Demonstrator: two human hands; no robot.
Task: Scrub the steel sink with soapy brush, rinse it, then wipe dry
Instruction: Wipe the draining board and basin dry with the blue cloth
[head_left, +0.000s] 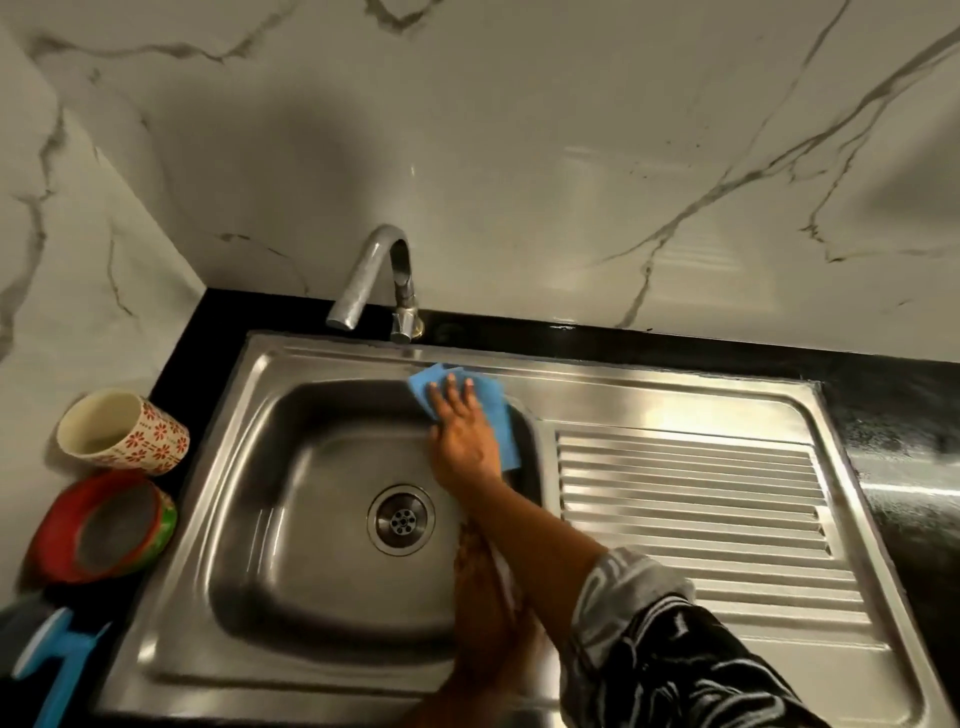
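Observation:
The steel sink is set in a black countertop, with its drain in the middle of the basin. My right hand lies flat with straight fingers on a blue cloth, pressing it against the basin's back right corner and rim. My left hand is blurred and partly hidden under my right forearm. It lies stretched out along the basin's right side and holds nothing that I can see. A blue brush rests on the counter at the front left.
A curved steel tap stands behind the basin. The ribbed drainboard fills the right side. On the left counter stand a flower-patterned cup and a red bowl. Marble walls close the back and left.

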